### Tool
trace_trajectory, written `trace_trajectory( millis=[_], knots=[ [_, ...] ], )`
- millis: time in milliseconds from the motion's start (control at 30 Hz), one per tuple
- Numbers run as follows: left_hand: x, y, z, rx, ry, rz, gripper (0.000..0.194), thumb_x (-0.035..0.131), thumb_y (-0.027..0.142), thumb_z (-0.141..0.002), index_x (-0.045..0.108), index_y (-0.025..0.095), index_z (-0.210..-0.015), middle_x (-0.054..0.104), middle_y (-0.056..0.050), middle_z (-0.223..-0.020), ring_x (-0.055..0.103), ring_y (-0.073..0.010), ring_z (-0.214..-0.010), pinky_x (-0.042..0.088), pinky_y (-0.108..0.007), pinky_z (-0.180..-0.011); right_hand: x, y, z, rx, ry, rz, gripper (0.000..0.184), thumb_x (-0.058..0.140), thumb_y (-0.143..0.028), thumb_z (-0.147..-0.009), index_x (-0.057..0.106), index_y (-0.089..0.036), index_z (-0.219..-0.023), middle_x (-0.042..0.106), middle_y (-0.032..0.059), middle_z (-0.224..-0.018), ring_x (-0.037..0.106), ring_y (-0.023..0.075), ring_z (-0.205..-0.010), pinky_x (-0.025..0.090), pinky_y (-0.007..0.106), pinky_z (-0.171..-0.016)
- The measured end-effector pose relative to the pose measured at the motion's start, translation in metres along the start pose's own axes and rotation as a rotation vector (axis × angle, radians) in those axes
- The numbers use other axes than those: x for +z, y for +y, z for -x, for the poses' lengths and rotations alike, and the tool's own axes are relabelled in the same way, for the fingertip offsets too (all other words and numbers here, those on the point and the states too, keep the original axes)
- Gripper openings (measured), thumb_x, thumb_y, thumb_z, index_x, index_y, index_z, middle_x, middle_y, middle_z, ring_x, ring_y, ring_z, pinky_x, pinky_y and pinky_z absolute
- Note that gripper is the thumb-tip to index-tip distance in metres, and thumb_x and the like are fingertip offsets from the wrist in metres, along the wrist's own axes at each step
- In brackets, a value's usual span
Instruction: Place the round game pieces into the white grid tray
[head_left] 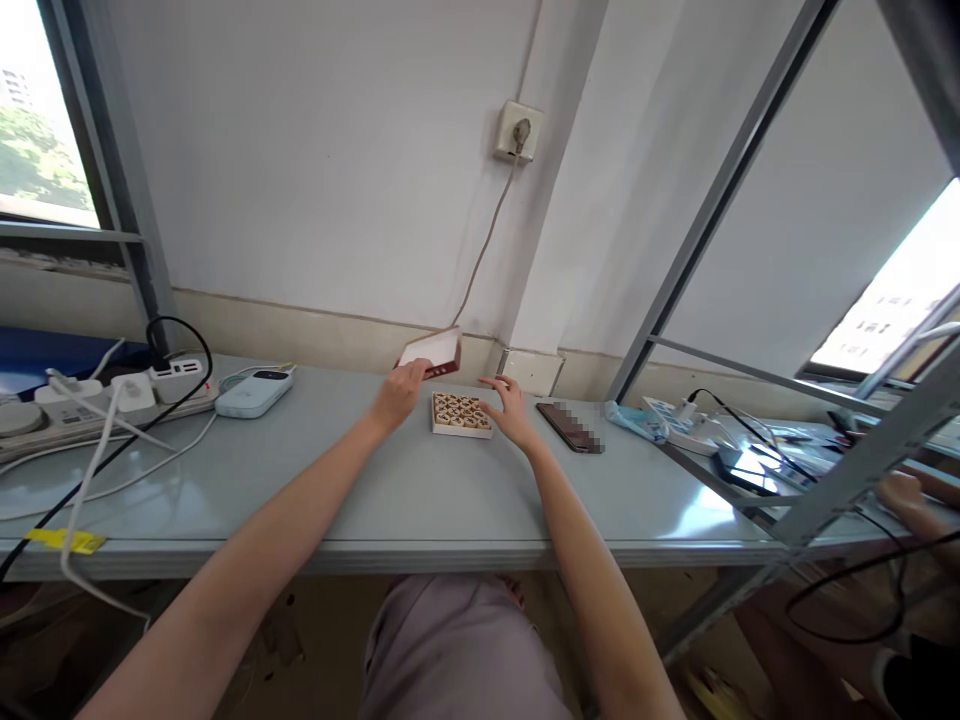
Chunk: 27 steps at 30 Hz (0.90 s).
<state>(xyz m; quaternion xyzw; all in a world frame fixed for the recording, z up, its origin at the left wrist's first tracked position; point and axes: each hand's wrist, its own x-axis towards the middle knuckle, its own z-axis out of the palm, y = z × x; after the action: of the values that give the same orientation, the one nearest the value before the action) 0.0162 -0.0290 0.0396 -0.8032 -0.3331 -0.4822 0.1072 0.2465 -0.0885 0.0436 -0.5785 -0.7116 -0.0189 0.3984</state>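
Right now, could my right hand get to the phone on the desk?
Probably yes. The phone lies to the right of your right hand, with only bare desk showing between them. That hand looks empty, spread open beside the box of round pieces, so nothing seems in the way.

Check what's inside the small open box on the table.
The small open box holds round, marked pieces, packed close together. The right hand covers part of its right side; anything beneath the pieces is hidden.
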Motion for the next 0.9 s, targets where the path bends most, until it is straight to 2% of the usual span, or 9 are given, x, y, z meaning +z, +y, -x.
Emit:
trace_trajectory(
  millis=[133, 233, 333, 433, 533, 633, 733, 900],
  knots=[
    [0.007, 0.011, 0.006, 0.217, -0.079, 0.258, 0.023, 0.027, 0.018, -0.089, 0.048, 0.016, -0.099, 0.057, -0.012, -0.109, 0.054, -0.0177, -0.102, 0.042, -0.034, -0.088, 0.006, 0.001, -0.001, 0.03, -0.11, -0.161, 0.067, 0.055, -0.041, -0.075, 0.029, -0.034, -0.137, 0.028, 0.0056, -0.138, 0.028, 0.0257, -0.126, 0.034, 0.043, -0.098],
    [0.01, 0.017, 0.011, 0.244, -0.152, 0.471, 0.021, 0.029, 0.019, -0.088, 0.047, 0.018, -0.098, 0.056, -0.013, -0.111, 0.053, -0.0165, -0.105, 0.044, -0.032, -0.085, 0.006, -0.001, -0.001, 0.06, -0.158, -0.29, 0.078, 0.06, -0.041, -0.072, 0.022, -0.031, -0.14, 0.032, 0.0054, -0.14, 0.032, 0.0261, -0.125, 0.04, 0.042, -0.094],
    [0.013, 0.022, 0.014, 0.138, -0.156, 0.571, 0.019, 0.03, 0.022, -0.087, 0.044, 0.018, -0.1, 0.055, -0.013, -0.114, 0.053, -0.0163, -0.104, 0.046, -0.031, -0.082, 0.002, -0.006, 0.0, 0.042, -0.2, -0.442, 0.083, 0.062, -0.04, -0.072, 0.016, -0.034, -0.141, 0.034, 0.0015, -0.141, 0.034, 0.0234, -0.126, 0.04, 0.04, -0.095],
    [0.014, 0.028, 0.017, 0.011, -0.076, 0.565, 0.02, 0.028, 0.025, -0.088, 0.042, 0.019, -0.101, 0.056, -0.013, -0.114, 0.055, -0.0157, -0.1, 0.044, -0.032, -0.085, -0.004, -0.012, 0.001, 0.046, -0.228, -0.58, 0.082, 0.061, -0.038, -0.073, 0.015, -0.035, -0.142, 0.035, 0.0009, -0.141, 0.034, 0.0211, -0.127, 0.041, 0.038, -0.095],
    [0.014, 0.037, 0.018, -0.067, 0.053, 0.579, 0.023, 0.028, 0.032, -0.09, 0.041, 0.019, -0.104, 0.058, -0.012, -0.11, 0.056, -0.0171, -0.097, 0.042, -0.032, -0.086, -0.008, -0.014, 0.001, 0.079, -0.216, -0.608, 0.076, 0.06, -0.038, -0.074, 0.024, -0.034, -0.14, 0.042, 0.0029, -0.136, 0.043, 0.0212, -0.12, 0.043, 0.039, -0.093],
    [0.012, 0.047, 0.016, -0.176, 0.159, 0.621, 0.029, 0.028, 0.04, -0.091, 0.041, 0.019, -0.105, 0.06, -0.011, -0.102, 0.057, -0.0187, -0.091, 0.044, -0.032, -0.081, -0.01, -0.015, 0.001, 0.122, -0.192, -0.57, 0.059, 0.057, -0.041, -0.076, 0.041, -0.03, -0.132, 0.05, 0.0041, -0.129, 0.049, 0.0205, -0.112, 0.041, 0.04, -0.095],
    [0.012, 0.052, 0.011, -0.309, 0.212, 0.65, 0.033, 0.025, 0.045, -0.091, 0.04, 0.019, -0.104, 0.061, -0.008, -0.09, 0.058, -0.0178, -0.081, 0.045, -0.03, -0.073, -0.01, -0.014, 0.001, 0.157, -0.165, -0.537, 0.045, 0.055, -0.043, -0.078, 0.053, -0.025, -0.12, 0.053, 0.0054, -0.125, 0.049, 0.0209, -0.111, 0.039, 0.04, -0.096],
    [0.018, 0.04, 0.002, -0.523, 0.237, 0.666, 0.029, 0.023, 0.042, -0.093, 0.039, 0.02, -0.102, 0.059, -0.004, -0.086, 0.056, -0.0147, -0.078, 0.044, -0.026, -0.069, -0.004, -0.011, -0.001, 0.107, -0.116, -0.594, 0.044, 0.058, -0.041, -0.074, 0.054, -0.023, -0.115, 0.054, 0.0068, -0.123, 0.049, 0.0196, -0.111, 0.039, 0.037, -0.096]
  ],
)
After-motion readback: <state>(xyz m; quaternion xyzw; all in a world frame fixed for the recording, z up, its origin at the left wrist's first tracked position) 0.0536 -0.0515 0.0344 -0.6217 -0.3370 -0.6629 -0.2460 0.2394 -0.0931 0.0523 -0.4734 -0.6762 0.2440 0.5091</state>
